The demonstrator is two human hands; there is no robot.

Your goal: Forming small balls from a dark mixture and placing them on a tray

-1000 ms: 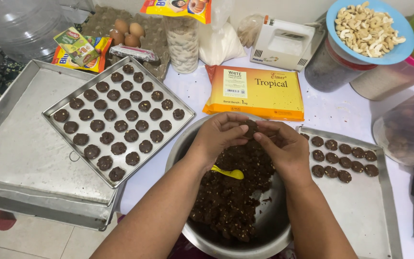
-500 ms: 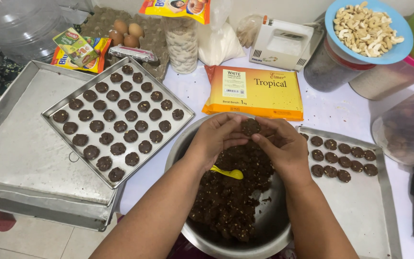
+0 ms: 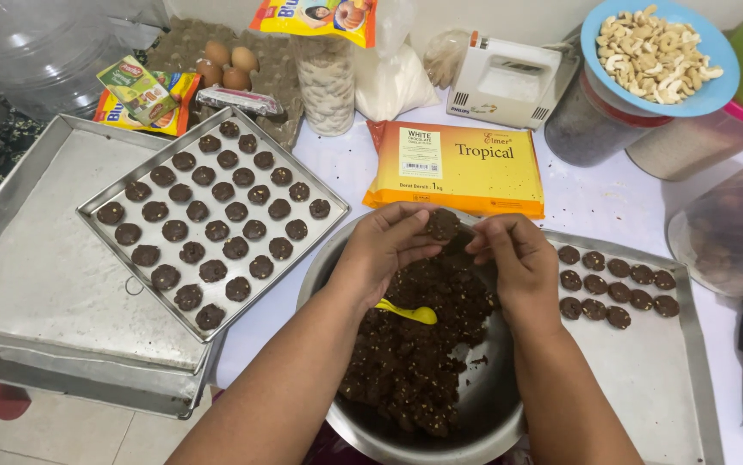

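- Right now the left hand [image 3: 384, 245] pinches a small dark dough ball [image 3: 442, 225] between thumb and fingertips, held just above the far rim of the bowl [image 3: 337, 422].
- Opposite it, the right hand [image 3: 516, 263] is half curled, its fingertips close beside the ball; whether they touch it cannot be told from this angle.
- To shape the piece well, a light, even press from both hands seems best, turning the ball so it comes out round and flat like those already laid out; a hard squeeze would likely crumble the nutty mix.
- Keeping the ball over the bowl lets loose crumbs fall back into the dough [image 3: 414, 344] rather than onto the table.
- Below the wrists, a yellow spoon [image 3: 406, 312] lies on the dough, free of both hands.
- Just right of the right hand, a tray [image 3: 647, 387] carries two short rows of finished pieces, with plenty of bare metal beside them.
- Left of the left arm, a smaller tray [image 3: 113, 185], nearly full of pieces, rests on a large empty pan [image 3: 36, 275].
- Beyond the bowl lies an orange packet [image 3: 458, 168], well apart from the ball.
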